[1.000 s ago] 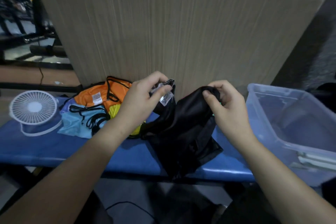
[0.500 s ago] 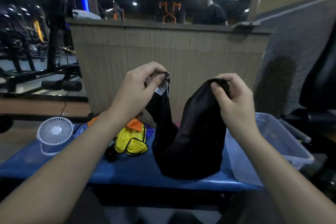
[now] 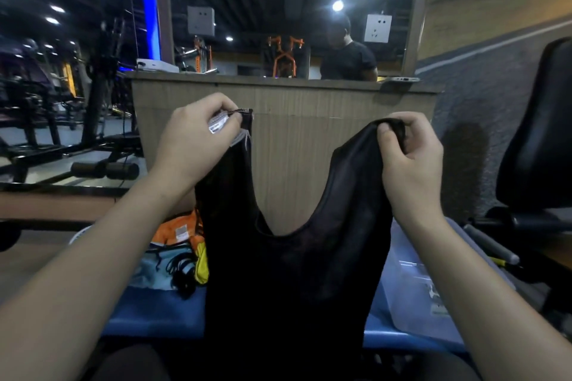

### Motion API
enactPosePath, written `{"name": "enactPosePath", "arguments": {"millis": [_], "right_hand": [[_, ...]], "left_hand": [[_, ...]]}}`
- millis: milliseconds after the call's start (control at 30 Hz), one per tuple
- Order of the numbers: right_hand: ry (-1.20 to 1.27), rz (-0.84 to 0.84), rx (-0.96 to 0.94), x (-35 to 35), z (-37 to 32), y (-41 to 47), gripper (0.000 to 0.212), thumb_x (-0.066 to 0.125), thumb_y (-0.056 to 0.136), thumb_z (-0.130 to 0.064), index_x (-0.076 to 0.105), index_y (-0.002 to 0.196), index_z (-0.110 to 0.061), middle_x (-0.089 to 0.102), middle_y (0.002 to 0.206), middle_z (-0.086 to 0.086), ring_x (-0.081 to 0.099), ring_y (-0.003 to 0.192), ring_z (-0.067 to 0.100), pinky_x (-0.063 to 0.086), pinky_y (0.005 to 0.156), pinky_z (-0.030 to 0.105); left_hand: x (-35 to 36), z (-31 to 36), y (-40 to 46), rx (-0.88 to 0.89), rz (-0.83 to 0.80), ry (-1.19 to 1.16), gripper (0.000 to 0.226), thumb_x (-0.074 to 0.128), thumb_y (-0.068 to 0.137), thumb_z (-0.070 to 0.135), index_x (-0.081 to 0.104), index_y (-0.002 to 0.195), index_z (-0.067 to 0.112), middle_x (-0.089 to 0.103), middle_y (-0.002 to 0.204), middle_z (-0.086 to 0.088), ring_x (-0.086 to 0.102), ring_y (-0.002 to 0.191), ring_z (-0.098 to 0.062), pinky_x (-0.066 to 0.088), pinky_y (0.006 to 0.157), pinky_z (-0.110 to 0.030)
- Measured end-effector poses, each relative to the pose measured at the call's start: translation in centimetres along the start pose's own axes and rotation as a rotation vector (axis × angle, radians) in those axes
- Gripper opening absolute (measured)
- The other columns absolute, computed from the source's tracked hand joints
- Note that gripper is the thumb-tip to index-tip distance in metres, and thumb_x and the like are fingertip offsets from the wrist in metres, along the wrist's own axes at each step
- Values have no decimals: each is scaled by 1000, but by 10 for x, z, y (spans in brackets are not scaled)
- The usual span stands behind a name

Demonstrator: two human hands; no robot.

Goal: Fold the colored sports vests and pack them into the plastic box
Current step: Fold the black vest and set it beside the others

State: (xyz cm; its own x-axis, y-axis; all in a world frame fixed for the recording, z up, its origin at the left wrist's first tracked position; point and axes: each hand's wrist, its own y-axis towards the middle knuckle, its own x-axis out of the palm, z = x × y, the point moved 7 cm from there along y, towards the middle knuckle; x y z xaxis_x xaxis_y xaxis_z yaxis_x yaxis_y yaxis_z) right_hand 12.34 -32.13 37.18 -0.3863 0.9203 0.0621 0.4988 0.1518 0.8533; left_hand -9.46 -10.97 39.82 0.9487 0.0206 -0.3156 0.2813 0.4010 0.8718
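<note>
A black sports vest [image 3: 288,281] hangs spread out in front of me, its neckline facing up. My left hand [image 3: 195,141] pinches its left shoulder strap and a white label. My right hand [image 3: 408,161] pinches the right shoulder strap. Behind the vest on the left lies a pile of orange, light blue and yellow vests [image 3: 176,249] on the blue bench [image 3: 154,312]. The clear plastic box [image 3: 411,284] stands on the bench at the right, partly hidden by my right forearm and the vest.
A wood-panelled wall [image 3: 294,145] rises just behind the bench, with a mirror above it showing a person. A white fan's edge [image 3: 79,233] peeks out behind my left forearm. A black seat [image 3: 538,133] and gym machines flank the bench.
Both hands have lifted the black vest higher and pulled the straps apart, so it now hangs open and flat. My head has tilted up, showing more of the mirror.
</note>
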Motion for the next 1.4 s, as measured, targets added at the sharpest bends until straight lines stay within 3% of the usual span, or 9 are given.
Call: {"name": "enactPosePath", "arguments": {"millis": [200, 433, 567, 667, 767, 900, 1000, 1233, 1400], "right_hand": [[-52, -77, 176, 13, 74, -1, 19, 53, 99, -12, 65, 105, -25, 65, 97, -9, 60, 92, 7, 48, 84, 32], [36, -221, 541, 34, 150, -23, 40, 43, 93, 8, 69, 77, -18, 65, 76, 2, 60, 73, 16, 47, 59, 24], [-33, -253, 633, 38, 177, -34, 37, 47, 85, 13, 72, 78, -13, 67, 76, 10, 61, 72, 21, 49, 62, 29], [-17, -305, 629, 41, 186, -41, 22, 61, 90, 0, 76, 81, -14, 72, 82, 10, 66, 75, 16, 53, 67, 23], [-117, -345, 522, 43, 195, -42, 13, 74, 87, -11, 79, 82, -23, 77, 85, -4, 72, 87, 11, 56, 82, 29], [-388, -462, 316, 49, 201, -41, 46, 64, 81, 7, 74, 81, -38, 75, 89, -17, 69, 93, 1, 56, 92, 32], [-405, -509, 271, 55, 195, -46, 52, 53, 76, 16, 72, 81, -32, 74, 87, -14, 68, 89, 2, 54, 86, 25], [-583, -676, 240, 63, 196, -58, 46, 41, 75, 16, 62, 61, -23, 61, 61, -8, 51, 50, 8, 36, 46, 15], [-584, -842, 309, 72, 213, -81, 55, 44, 76, 13, 69, 67, -35, 70, 82, -15, 63, 79, 1, 44, 62, 9]], "left_hand": [[35, -61, -9, -170, -155, 122, 8, 57, 84, 42, 62, 83, 36, 68, 84, 13, 62, 88, -19, 52, 78, -41], [79, -112, -34, -205, -312, 115, 10, 60, 96, 24, 52, 93, 30, 56, 73, 8, 51, 74, -23, 37, 67, -38], [96, -130, -47, -212, -378, 126, 15, 58, 97, 21, 45, 93, 29, 49, 62, 1, 46, 57, -22, 34, 57, -33], [108, -138, -54, -224, -459, 83, 20, 57, 95, 13, 44, 91, 28, 53, 71, 7, 46, 61, -7, 37, 63, -32], [117, -145, -61, -219, -579, 112, 27, 49, 89, 2, 51, 82, 28, 56, 68, 3, 47, 59, -14, 41, 61, -37], [120, -150, -66, -218, -633, 146, 32, 47, 87, 1, 57, 73, 27, 60, 68, -7, 51, 59, -20, 42, 58, -38], [120, -154, -68, -228, -632, 153, 30, 47, 85, -1, 57, 70, 24, 61, 68, -1, 56, 65, -20, 46, 62, -42], [126, -165, -83, -257, -754, 154, 31, 48, 86, -2, 55, 68, 23, 53, 57, 13, 46, 55, -3, 36, 57, -20], [133, -172, -98, -300, -827, 137, 36, 52, 86, -2, 66, 68, 25, 59, 59, 7, 49, 53, -2, 39, 58, -23]]}}
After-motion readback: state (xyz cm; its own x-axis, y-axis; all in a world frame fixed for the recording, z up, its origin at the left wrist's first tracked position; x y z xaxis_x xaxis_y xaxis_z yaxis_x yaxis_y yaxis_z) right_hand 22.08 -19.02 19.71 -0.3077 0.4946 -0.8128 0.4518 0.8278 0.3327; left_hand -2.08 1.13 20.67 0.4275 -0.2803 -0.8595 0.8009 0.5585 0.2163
